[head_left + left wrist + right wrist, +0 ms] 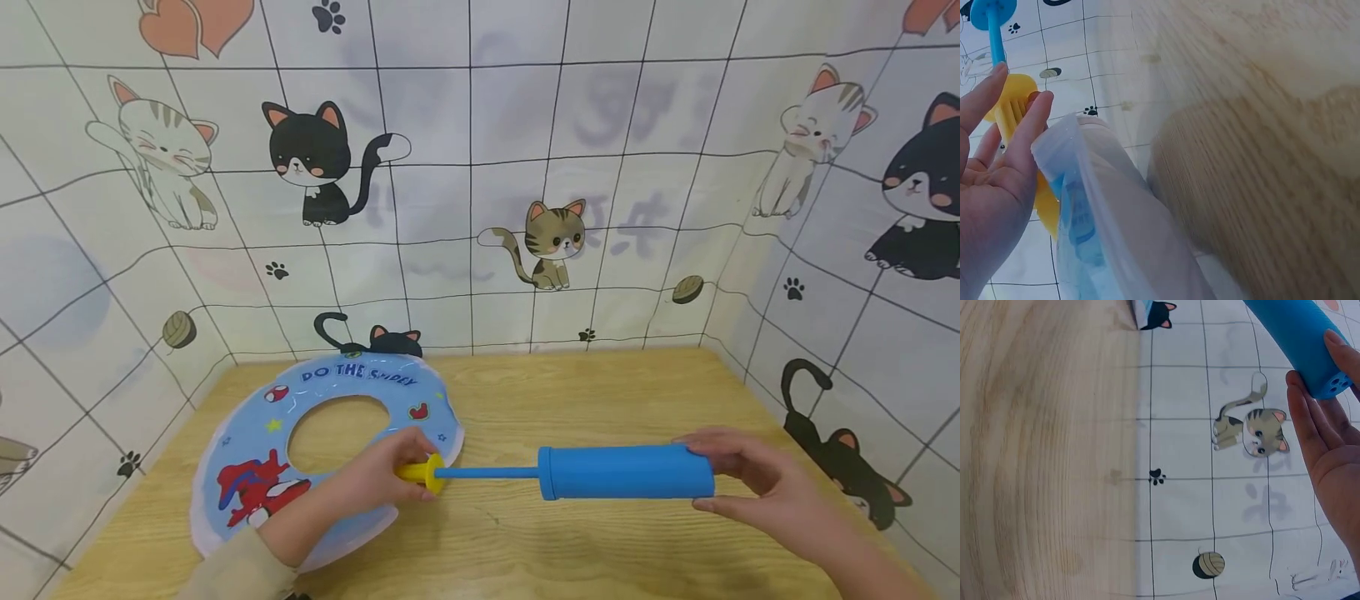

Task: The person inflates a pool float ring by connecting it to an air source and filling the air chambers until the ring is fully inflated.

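- i see a grid-lined, cat-printed wall covering (442, 192) bounding the room along the back edge and both sides of the desk (585, 400).
- on the desk, i have wood surface running from the ring to the right edge and up to the back right corner.
- the pale blue swim ring (258, 421) takes up the left part, its far rim by the back edge; it stands in the way leftward.
- the blue pump (630, 472) is held level above the front right part of the desk, its rod drawn out.
- my right hand (783, 492) grips the pump's right end between thumb and fingers, toward the right edge.
- my left hand (386, 475) holds the yellow handle (432, 472), just over the ring's front right rim.
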`<state>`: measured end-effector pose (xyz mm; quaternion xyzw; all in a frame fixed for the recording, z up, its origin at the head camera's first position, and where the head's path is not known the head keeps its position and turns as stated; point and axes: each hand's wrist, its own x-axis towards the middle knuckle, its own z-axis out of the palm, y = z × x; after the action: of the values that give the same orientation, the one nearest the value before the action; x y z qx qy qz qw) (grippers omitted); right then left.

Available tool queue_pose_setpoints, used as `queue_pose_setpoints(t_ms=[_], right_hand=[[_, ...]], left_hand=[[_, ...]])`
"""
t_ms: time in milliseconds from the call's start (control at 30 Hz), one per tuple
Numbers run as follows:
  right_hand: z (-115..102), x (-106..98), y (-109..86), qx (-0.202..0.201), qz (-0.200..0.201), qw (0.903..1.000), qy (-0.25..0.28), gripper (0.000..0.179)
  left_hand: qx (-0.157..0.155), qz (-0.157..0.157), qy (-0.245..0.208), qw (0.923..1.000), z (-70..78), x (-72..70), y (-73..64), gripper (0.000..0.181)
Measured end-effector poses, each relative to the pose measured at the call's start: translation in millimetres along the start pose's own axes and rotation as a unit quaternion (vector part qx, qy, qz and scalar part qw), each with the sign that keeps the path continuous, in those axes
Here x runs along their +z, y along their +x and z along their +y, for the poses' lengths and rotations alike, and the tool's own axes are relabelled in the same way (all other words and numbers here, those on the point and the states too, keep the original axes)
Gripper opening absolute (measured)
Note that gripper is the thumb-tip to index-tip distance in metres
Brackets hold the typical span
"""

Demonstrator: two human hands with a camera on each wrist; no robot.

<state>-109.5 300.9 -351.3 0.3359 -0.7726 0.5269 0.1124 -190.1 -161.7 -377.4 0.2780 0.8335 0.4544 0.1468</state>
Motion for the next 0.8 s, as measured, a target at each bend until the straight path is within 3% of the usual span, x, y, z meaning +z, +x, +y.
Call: queue_pose_setpoints(t_ms=[233,533,633,800], right_hand=[[-3.9,-3.8,-4.5,0.052,0.009,0.9981,-0.032,0.061],[4.9,35.3,1.2,0.144,0.047,0.9881,-0.028,0.051],[7.0,46.6,4.4,0.176,0.051,0.9829,-0.016,0.051],[7.3,61.5,11.7,0.195,0.049,0.9795,-0.012,0.05]], left_hand=[[0.006,0.012,-0.005,0.9999,0.3,3.7,0.6,0.039],[0.013,0.044,0.047,0.9978,8.9,16.0,8.8,0.042],[0.008,0.041,0.048,0.998,9.0,21.1,11.7,0.043],[-0.002,0.04,0.037,0.9985,13.2,29.2,14.0,0.043]])
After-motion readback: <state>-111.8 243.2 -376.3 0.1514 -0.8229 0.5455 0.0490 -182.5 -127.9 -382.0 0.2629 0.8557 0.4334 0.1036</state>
